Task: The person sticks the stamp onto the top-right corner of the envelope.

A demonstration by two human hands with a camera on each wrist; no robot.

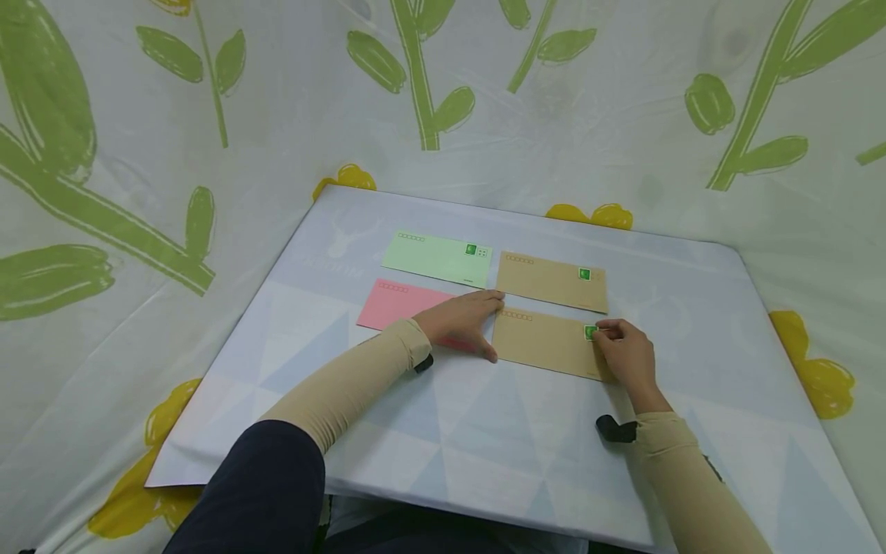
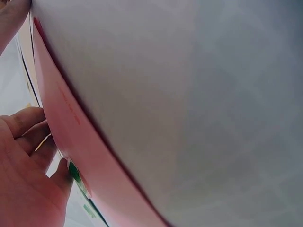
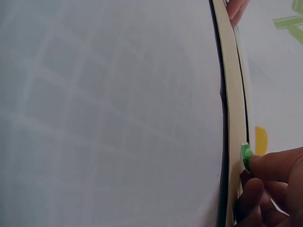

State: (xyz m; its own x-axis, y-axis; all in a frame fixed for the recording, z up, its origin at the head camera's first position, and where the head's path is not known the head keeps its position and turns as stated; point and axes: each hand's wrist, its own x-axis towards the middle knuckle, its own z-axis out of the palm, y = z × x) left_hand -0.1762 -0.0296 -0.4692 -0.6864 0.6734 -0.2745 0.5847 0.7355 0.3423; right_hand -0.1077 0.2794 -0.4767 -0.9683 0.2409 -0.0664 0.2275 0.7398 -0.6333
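Note:
A brown envelope (image 1: 540, 338) lies flat in the lower right of a group on the table. My left hand (image 1: 462, 317) reaches over a pink envelope (image 1: 396, 302), fingers extended to the brown envelope's left edge. With thumb and fingertips, my right hand (image 1: 630, 358) pinches a small green stamp (image 1: 591, 332) at the brown envelope's upper right corner. The right wrist view shows the thumb against the stamp (image 3: 246, 155). In the left wrist view, another green stamp (image 2: 75, 172) shows at the pink envelope's edge; the left hand hides it in the head view.
Behind these lie a light green envelope (image 1: 436, 260) and a second brown envelope (image 1: 550, 283), each bearing a green stamp. All rest on a table with a pale patterned cover (image 1: 498, 438). A leaf-printed curtain (image 1: 588, 123) hangs around the table.

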